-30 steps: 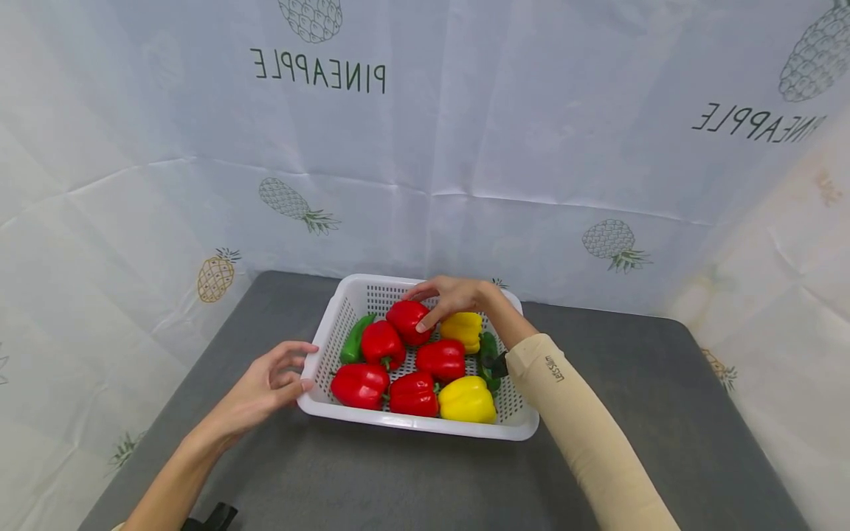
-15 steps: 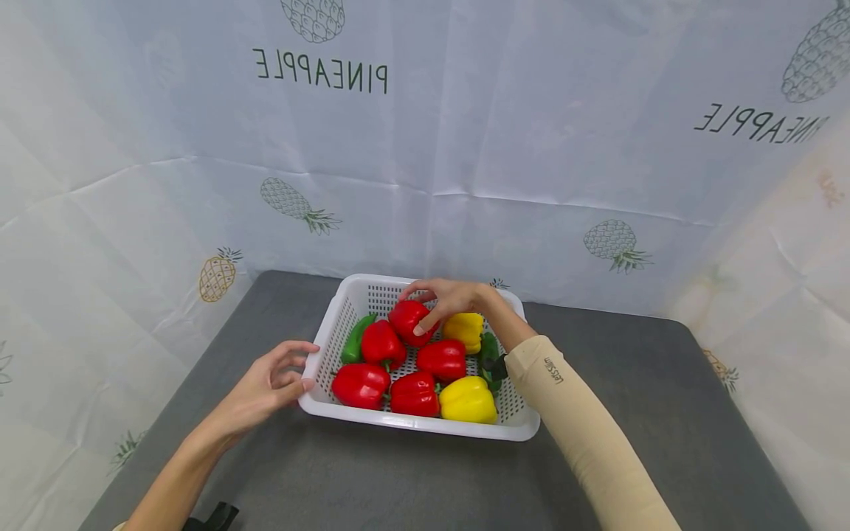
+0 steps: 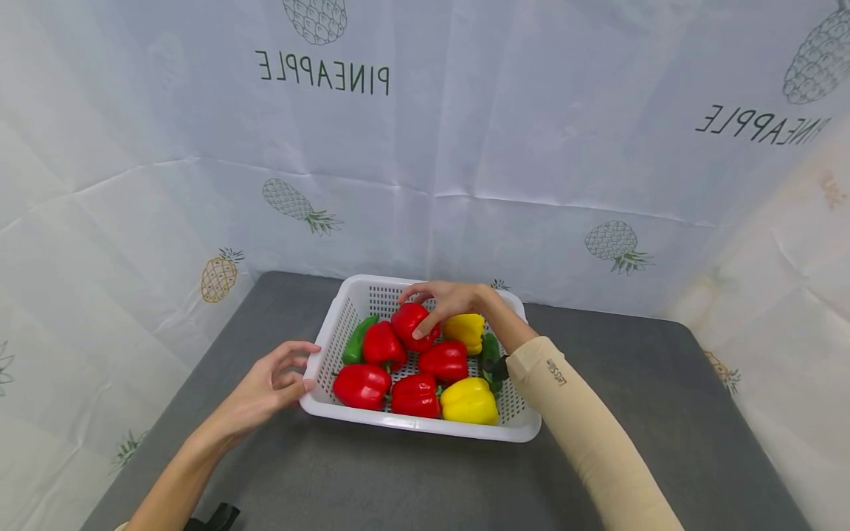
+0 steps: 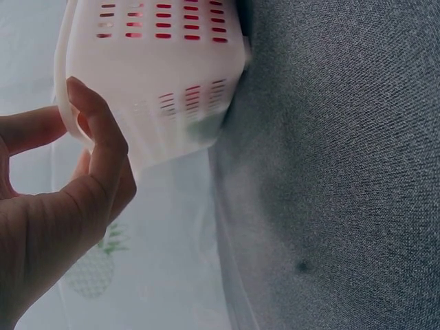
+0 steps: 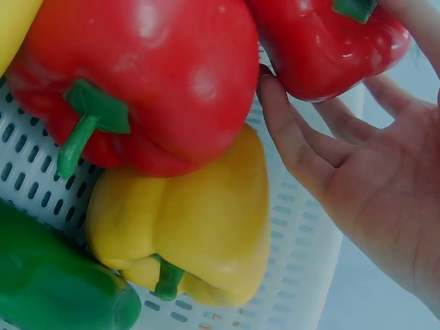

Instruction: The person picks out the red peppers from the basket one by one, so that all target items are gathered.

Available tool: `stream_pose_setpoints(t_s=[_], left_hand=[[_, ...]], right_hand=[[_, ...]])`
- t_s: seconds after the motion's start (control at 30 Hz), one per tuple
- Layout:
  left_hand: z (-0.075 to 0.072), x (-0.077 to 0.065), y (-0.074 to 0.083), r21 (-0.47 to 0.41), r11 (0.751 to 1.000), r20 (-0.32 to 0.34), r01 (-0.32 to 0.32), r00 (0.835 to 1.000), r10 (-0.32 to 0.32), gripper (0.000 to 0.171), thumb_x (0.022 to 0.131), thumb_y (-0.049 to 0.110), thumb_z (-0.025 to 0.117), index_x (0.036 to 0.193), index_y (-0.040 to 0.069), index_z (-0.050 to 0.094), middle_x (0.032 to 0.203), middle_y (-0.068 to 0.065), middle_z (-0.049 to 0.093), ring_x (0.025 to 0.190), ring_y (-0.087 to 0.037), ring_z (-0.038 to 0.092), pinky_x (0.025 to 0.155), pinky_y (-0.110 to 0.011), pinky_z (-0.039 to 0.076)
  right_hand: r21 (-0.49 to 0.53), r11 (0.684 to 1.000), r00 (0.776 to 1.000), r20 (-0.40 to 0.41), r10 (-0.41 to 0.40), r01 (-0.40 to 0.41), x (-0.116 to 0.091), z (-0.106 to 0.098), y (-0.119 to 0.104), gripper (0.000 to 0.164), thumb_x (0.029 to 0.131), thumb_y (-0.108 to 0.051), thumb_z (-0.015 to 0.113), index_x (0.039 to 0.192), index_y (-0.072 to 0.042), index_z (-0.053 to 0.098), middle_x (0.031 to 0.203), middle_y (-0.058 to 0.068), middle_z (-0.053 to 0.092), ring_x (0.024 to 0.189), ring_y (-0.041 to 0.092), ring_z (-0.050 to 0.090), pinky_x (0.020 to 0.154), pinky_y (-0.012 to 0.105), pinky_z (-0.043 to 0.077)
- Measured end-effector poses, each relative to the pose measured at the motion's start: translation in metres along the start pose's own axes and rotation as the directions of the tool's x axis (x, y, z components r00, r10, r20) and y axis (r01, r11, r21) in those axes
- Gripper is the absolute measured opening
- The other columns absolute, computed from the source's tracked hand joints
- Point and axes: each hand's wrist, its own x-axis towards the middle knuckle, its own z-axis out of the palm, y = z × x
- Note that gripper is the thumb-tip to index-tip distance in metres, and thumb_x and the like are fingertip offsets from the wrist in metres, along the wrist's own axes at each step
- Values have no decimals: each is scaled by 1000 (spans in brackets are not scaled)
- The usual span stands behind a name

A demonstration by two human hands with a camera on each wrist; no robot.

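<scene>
On the grey table, a white basket is being pinched at its left rim by the left hand, thumb and fingers bent narrow about the edge. Inside, towards the back, a red pepper is being held by the right hand, its thumb on the near side and its fingers curved round the far side. Four more red peppers are lying close by, with two yellow peppers to the right and a green pepper at either side.

On the curtain behind, "PINEAPPLE" is being shown twice, in mirrored letters, the right-hand word fading at its right end; drawn pineapples are being cut off by the upper edge. On the beige sleeve of the right arm, small print is being carried, apparently "LetsSlim", hard to make out.

The right-hand green pepper is being partly covered by the right wrist. In the right wrist view, the held pepper and the thumb are being cut off by the frame; in the left wrist view, only red patches are being glimpsed through the basket's slots.
</scene>
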Motion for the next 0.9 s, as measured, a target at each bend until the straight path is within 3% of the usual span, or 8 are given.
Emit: stream_pose_setpoints(t_s=[0.57,0.9], left_hand=[[-1,0,0,2,1000,5,2,1000,-2,61,100,10,70,153,1,42,139,-32,58,92,-17,75,79,-38,64],[0,1,0,0,1000,2,2,1000,-2,61,100,9,71,153,1,42,138,-32,59,92,-20,76,77,-37,64]], right_hand=[[114,988,993,-62,-99,105,-30,-17,-6,75,90,-15,83,155,-22,47,165,12,43,141,36,54,101,44,64],[153,959,967,-123,-222,239,-59,-28,-8,74,90,-10,79,156,-15,46,164,13,45,128,38,68,100,54,64]])
